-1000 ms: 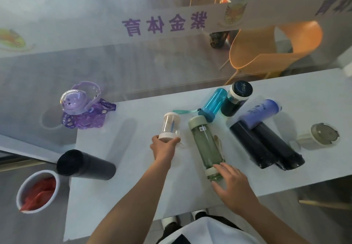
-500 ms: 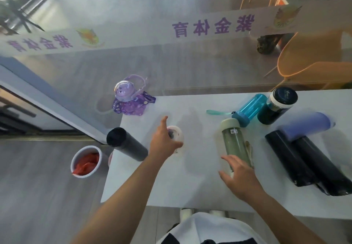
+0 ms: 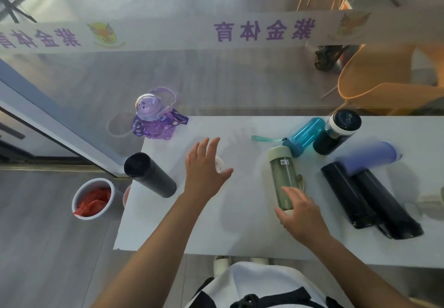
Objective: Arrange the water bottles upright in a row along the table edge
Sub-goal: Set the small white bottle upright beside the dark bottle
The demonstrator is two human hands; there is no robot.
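Note:
On the white table (image 3: pixel 240 230), a small clear bottle with a white cap (image 3: pixel 219 163) stands upright, mostly hidden under my left hand (image 3: pixel 204 173), whose fingers are spread just above it. My right hand (image 3: pixel 300 211) grips the base end of a green bottle (image 3: pixel 282 173) that lies flat. A black flask (image 3: pixel 150 175) stands upright by the left edge, and a purple bottle (image 3: pixel 153 118) stands at the far left corner. A blue bottle (image 3: pixel 306 134), a dark teal bottle (image 3: pixel 336 134), a violet bottle (image 3: pixel 370 158) and two black flasks (image 3: pixel 346 192) (image 3: pixel 389 209) lie to the right.
A glass wall with a lettered banner (image 3: pixel 264 31) runs right behind the table's far edge. A bucket with red contents (image 3: pixel 92 198) sits on the floor to the left. An orange chair (image 3: pixel 384 86) stands beyond the glass. A beige cup (image 3: pixel 432 199) shows at the right edge.
My left hand carried the small clear bottle leftward, stood it upright and has opened above it. My right hand stayed on the green bottle's base. The camera view shifted left.

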